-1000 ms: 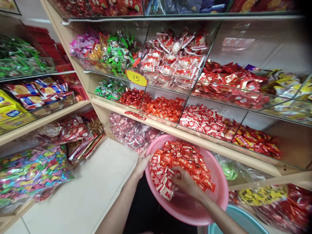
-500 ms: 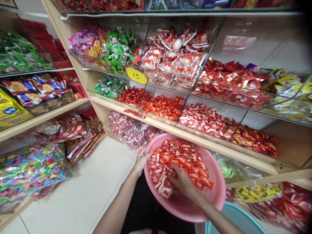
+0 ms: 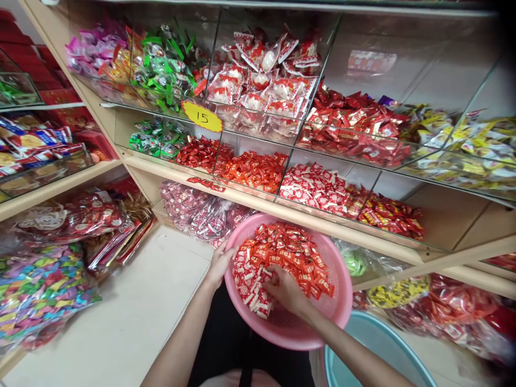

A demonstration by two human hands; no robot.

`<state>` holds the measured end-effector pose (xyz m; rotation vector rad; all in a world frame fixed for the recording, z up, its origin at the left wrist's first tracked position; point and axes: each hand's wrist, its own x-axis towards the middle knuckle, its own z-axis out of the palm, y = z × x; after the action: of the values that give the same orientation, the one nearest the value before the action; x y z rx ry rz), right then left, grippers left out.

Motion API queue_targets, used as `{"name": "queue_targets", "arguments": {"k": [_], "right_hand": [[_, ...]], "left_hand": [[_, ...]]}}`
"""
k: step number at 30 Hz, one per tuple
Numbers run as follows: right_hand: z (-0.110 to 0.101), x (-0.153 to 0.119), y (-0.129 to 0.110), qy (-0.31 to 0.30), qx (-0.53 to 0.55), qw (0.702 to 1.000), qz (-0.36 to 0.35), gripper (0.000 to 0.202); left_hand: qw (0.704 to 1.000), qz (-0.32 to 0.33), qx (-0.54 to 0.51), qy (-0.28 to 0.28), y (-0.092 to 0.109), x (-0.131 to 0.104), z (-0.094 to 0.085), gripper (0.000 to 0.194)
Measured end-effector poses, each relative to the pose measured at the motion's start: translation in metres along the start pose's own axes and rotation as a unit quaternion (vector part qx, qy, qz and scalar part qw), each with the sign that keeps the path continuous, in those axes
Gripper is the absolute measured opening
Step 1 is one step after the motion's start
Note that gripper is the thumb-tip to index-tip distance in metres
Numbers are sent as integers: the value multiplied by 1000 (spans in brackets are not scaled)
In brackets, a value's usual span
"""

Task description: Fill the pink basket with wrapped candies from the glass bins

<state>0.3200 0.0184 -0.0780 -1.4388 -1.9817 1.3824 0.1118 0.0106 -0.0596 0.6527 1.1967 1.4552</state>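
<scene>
A round pink plastic basket [image 3: 278,339] rests over my lap, holding small wrapped candies. Red-and-white wrapped candies [image 3: 246,277] fill its left side, and orange-red wrapped candies [image 3: 300,255] cover the back and right. With thumb at the rim, my left hand [image 3: 219,264] grips the basket's left edge. Inside the basket, my right hand [image 3: 286,291] has its fingers curled together at the border between the two kinds of candy. Whatever is between those fingertips is hidden.
Shelves with clear bins of candy stand ahead, bearing a yellow price tag [image 3: 202,116] marked 15. A teal tub [image 3: 374,349] sits at lower right. Bagged candies [image 3: 189,209] lie under the shelf, and a large bag of colourful pieces [image 3: 44,295] lies at left.
The view has shifted, so shelves and basket appear farther left. My left hand keeps its grip on the rim, and my right hand stays curled among the candies.
</scene>
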Motion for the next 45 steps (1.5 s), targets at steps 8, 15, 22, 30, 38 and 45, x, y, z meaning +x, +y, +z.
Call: {"name": "queue_targets", "arguments": {"k": [8, 15, 22, 30, 38, 45], "right_hand": [[-3, -8, -14, -2, 16, 1000, 8, 38], [-9, -16, -20, -18, -27, 999, -13, 42], [-32, -30, -27, -18, -73, 995, 68, 15], [-30, -30, -30, -154, 261, 899, 317, 10], [-21, -33, -29, -152, 265, 898, 316, 13], [-21, -16, -33, -124, 223, 919, 302, 15]], "left_hand": [[1000, 3, 4, -5, 4, -1, -1, 48], [1000, -2, 8, -5, 3, 1, -3, 52], [1000, -18, 11, -6, 4, 2, -2, 46], [1000, -25, 15, 4, 8, 2, 1, 55], [1000, -21, 14, 2, 7, 2, 0, 53], [1000, -15, 15, -1, 9, 1, 2, 51]]}}
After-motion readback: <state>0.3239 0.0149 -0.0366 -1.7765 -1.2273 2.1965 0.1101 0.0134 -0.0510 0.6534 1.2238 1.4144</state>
